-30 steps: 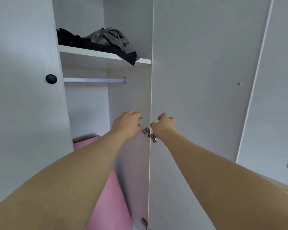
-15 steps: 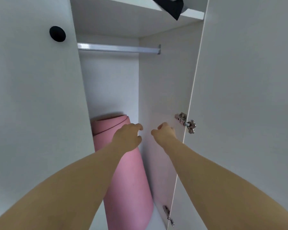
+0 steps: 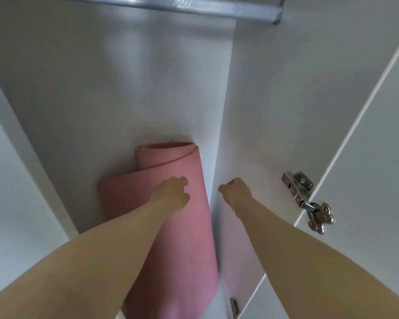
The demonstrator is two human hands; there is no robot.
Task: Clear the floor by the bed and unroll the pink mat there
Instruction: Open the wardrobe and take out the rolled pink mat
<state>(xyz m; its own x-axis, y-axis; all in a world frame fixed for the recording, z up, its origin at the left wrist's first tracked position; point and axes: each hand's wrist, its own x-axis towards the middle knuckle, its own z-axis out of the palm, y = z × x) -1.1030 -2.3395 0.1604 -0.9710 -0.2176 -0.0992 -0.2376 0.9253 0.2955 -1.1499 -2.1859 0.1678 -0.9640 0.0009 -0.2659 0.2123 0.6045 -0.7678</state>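
- left hand reaches into the wardrobe, fingers curled in, in front of the upper part of the pink mat; they wrap round nothing, and whether they touch the mat i cannot tell.
- right hand is just beside it, also curled, holding nothing, in front of the white right side panel.
- the mat stands rolled and upright in the wardrobe's back right corner, against the side panel.
- a metal hanging rail crosses the top edge.
- the white door stands open at right, on a metal hinge.
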